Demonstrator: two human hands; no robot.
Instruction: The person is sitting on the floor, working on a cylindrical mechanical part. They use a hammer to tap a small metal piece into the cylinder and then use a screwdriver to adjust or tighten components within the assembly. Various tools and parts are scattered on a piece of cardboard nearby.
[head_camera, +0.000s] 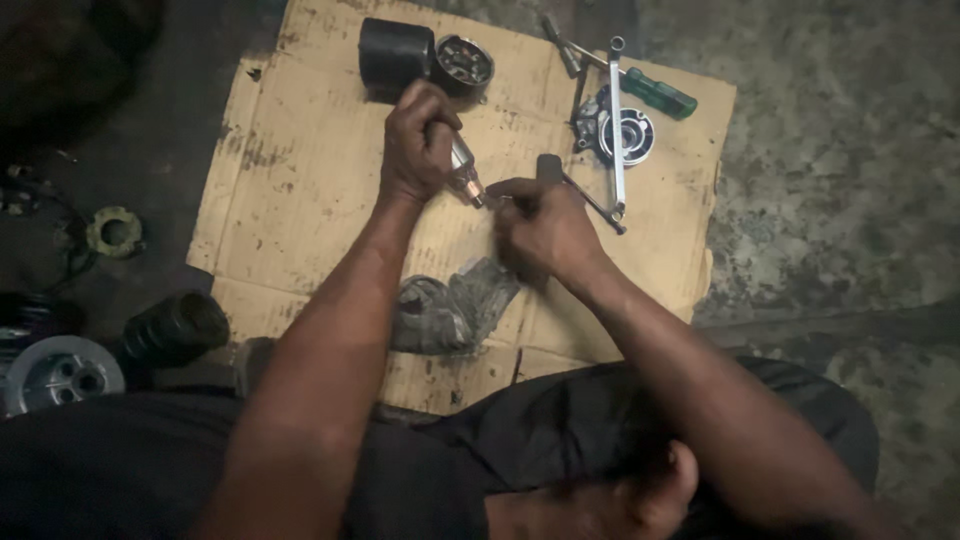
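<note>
Stained brown cardboard sheet (300, 170) flat on the concrete floor, everything sits on it. Black cylindrical housing (393, 55) at the top edge, round metal end plate (465, 62) touching it. Crumpled clear plastic bag (450, 310) below the hands. Long silver wrench (617, 130) lying over a round bearing cover (630, 135), green-handled screwdriver (660, 93) just beside. Left hand (415, 150) fisted tight around a small metal shaft (465, 175), mid-sheet. Right hand (545, 230) curled, fingertips pinching the shaft tip; cannot tell if it grips anything else.
</note>
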